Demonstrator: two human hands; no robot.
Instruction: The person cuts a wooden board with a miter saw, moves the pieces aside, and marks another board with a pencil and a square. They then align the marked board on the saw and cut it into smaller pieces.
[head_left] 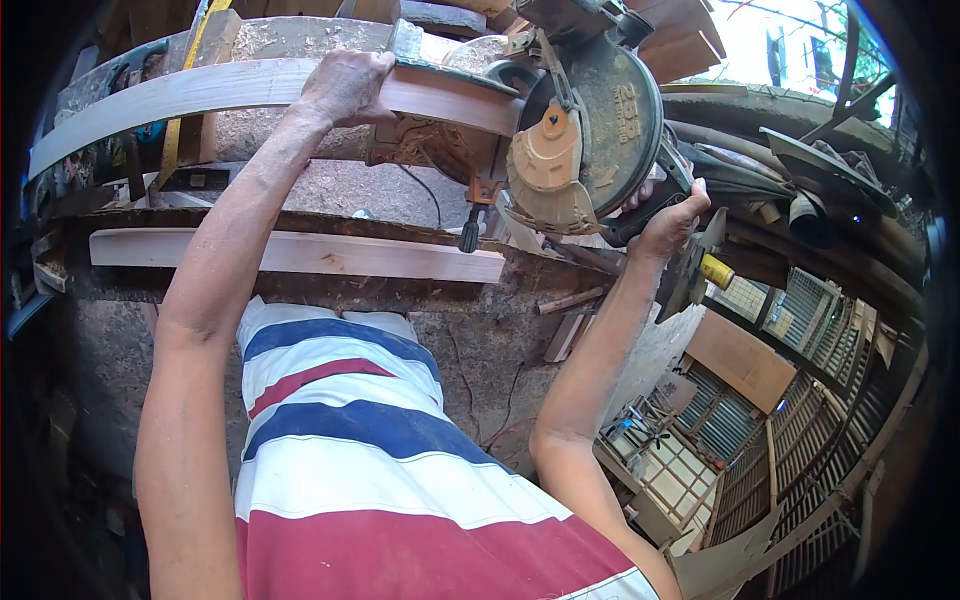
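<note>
Near you, second plank point(300, 252) lies along bench point(400, 294); leave it aside. Your left grip point(345, 86) clasps long plank point(200, 88), which stretches left from saw point(622, 125); press it steady, fingers well apart from blade guard point(546, 155). Your right grip point(670, 224) grasps saw handle point(622, 233); guide it slowly, evenly.

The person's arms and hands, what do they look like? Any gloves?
No gloves: the left hand and right hand are bare. The left arm and right arm show no sleeve, watch or cable. The shirt has white, blue and dark red stripes.
</note>
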